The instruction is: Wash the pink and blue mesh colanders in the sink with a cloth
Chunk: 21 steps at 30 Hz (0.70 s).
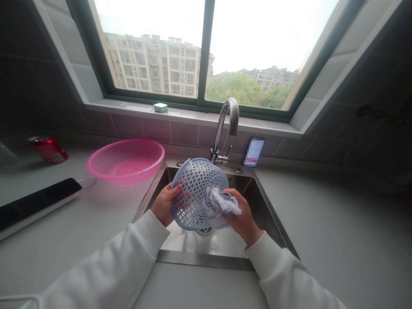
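Note:
A light blue plastic colander (195, 182) with cut-out holes is tilted on its side above the steel sink (267, 210). My left hand (165, 204) grips its rim at the left, the thumb lying over the edge. Bunched in my right hand (242, 216) is a grey and white cloth (219, 201), which lies against the right part of the colander, by its base. Part of the sink's drain (205, 231) shows below the colander. My right fingers are partly hidden by the cloth.
Behind the sink rises a chrome faucet (222, 124). A pink basket (128, 167), a red can (48, 149) and a long black-topped device (38, 201) are on the left counter. A phone (254, 151) leans on the wall at right; a pale green box (160, 107) sits on the windowsill.

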Each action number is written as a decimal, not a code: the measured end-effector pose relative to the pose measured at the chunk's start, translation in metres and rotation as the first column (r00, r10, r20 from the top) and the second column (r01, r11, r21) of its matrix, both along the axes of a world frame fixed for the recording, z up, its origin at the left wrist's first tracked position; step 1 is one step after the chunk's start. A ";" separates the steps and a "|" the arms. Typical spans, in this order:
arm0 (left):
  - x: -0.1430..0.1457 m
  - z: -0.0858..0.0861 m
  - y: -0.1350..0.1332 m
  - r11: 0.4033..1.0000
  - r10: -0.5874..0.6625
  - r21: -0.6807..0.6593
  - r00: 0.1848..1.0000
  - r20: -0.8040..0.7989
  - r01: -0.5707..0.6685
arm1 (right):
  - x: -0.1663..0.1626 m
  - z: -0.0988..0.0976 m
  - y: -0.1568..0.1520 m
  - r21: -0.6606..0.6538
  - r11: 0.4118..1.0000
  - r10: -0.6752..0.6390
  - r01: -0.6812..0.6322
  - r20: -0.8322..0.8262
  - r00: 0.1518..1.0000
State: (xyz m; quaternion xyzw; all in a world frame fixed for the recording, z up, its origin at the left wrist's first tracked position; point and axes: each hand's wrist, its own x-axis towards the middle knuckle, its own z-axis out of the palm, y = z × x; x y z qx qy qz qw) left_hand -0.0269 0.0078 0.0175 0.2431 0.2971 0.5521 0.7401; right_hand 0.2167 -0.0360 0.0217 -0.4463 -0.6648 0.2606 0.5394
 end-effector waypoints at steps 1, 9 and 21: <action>0.000 0.000 0.000 1.000 0.001 -0.001 1.000 0.002 -0.001 | 0.003 0.001 0.003 -0.020 0.998 -0.057 0.057 0.017 0.998; -0.004 0.002 -0.004 0.989 -0.033 0.140 0.989 -0.144 0.054 | 0.043 -0.014 0.042 -0.153 0.809 -0.558 0.567 0.100 0.824; -0.018 0.016 -0.006 0.361 0.481 0.505 0.307 -0.821 0.784 | 0.061 0.011 0.013 -0.163 0.977 -0.030 0.135 0.526 0.850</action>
